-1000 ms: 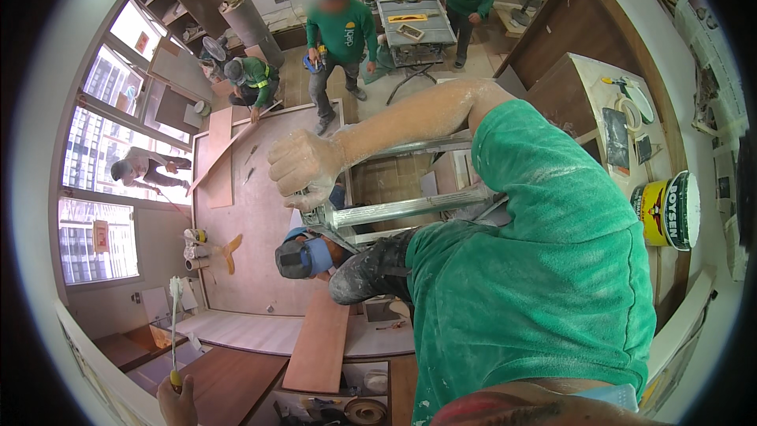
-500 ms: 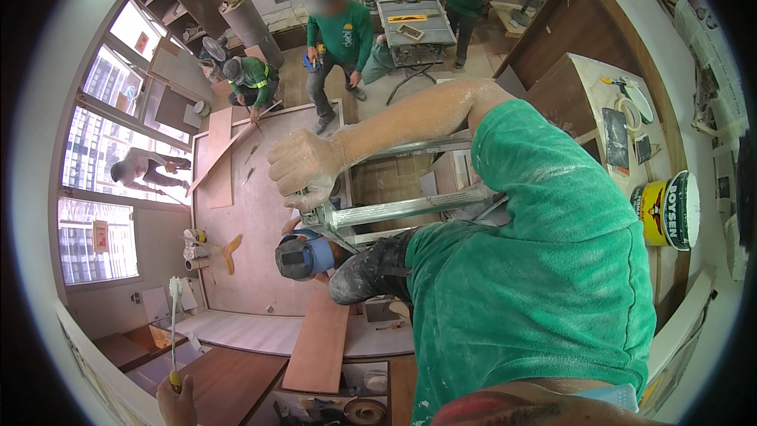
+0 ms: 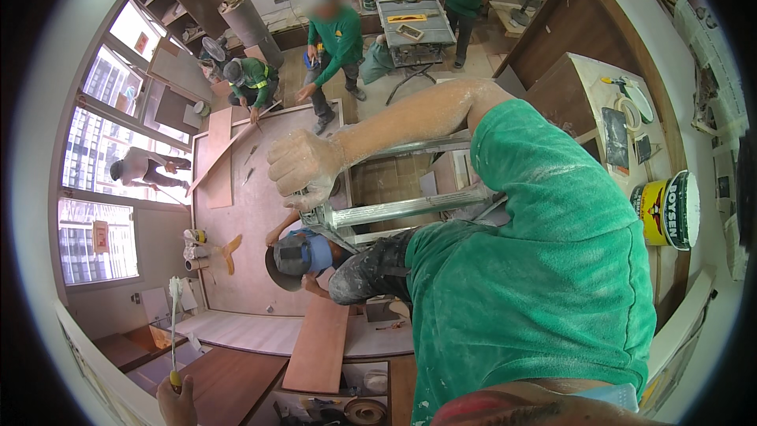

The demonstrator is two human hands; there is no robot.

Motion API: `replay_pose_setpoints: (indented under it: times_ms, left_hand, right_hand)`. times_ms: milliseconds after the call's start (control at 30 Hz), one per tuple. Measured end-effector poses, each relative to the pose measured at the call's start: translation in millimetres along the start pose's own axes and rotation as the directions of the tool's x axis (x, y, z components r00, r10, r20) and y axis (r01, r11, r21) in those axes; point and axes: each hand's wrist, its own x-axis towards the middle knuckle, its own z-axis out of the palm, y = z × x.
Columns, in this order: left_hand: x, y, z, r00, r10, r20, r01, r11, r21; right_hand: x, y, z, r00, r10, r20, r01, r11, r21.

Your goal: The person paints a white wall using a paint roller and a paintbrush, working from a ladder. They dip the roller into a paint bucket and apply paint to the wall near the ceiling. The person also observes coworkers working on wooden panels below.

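Viewed from high up, the room below is a carpentry site: a large pale board (image 3: 236, 213) lies flat on the floor beside tall windows (image 3: 95, 166), with a reddish plank (image 3: 319, 347) lying at its near end and dark cabinet panels along the right wall. A table saw (image 3: 414, 20) stands at the far end, with people in green shirts around it. The right hand (image 3: 303, 170), dusted white, has its fingers curled shut around the top corner of a metal scaffold frame (image 3: 394, 209), whose silver rail runs right toward the person's green-shirted torso. Directly beneath that corner stands a person in a blue cap (image 3: 296, 256). The left hand (image 3: 177, 402), at the lower edge, is closed on the yellow handle of a screwdriver (image 3: 173, 323), shaft pointing up, next to a white edge on the left. A yellow paint can (image 3: 666, 209) lies on a ledge at right. Open floor shows between the board and the saw.
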Motion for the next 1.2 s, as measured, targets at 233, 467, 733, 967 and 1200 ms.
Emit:
replay_pose_setpoints:
  times_ms: [233,467,733,967,1200]
  left_hand:
    - [0.9,-1.9,0.3,1.000,0.020,-0.004,-0.020,1.000,0.008]
    - [-1.0,3.4,-2.3,1.000,0.004,0.006,-0.004,1.000,-0.005]
    - [7.5,-19.2,12.8,0.995,0.037,-0.090,-0.045,0.996,-0.081]
    - [2.9,-1.3,14.8,0.983,0.036,-0.183,-0.051,0.996,-0.078]
    - [-0.3,-9.4,15.0,0.993,0.026,-0.119,-0.029,0.999,-0.025]
  right_hand:
    - [-1.1,0.4,1.3,1.000,0.005,0.000,-0.005,1.000,-0.003]
    - [0.5,-0.4,0.9,1.000,0.013,0.004,-0.013,1.000,0.012]
    - [1.8,-1.1,1.9,1.000,-0.001,-0.025,0.001,1.000,0.008]
    - [-1.9,-1.9,-4.7,0.999,0.023,0.037,-0.023,1.000,0.005]
    - [3.8,3.6,2.0,0.995,-0.024,0.101,0.023,1.000,0.016]
